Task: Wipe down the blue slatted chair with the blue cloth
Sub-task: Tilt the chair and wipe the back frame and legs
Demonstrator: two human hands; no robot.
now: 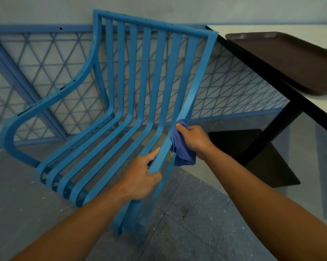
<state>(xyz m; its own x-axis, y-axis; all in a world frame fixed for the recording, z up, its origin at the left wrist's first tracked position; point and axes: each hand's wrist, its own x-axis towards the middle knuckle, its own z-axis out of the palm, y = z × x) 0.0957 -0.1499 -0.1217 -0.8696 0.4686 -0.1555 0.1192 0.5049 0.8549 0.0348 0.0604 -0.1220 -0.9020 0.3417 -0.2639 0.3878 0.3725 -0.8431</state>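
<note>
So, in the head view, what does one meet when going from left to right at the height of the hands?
Chair armrest → seat slats → left hand → cloth → right hand → table base.

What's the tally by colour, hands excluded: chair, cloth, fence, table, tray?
Blue: 3, the slatted chair, the cloth bunched in the right hand, the mesh fence
Black-framed: 1, the table
Brown: 1, the tray on the table
Total: 5
The left hand grips the chair's near side rail.
</note>
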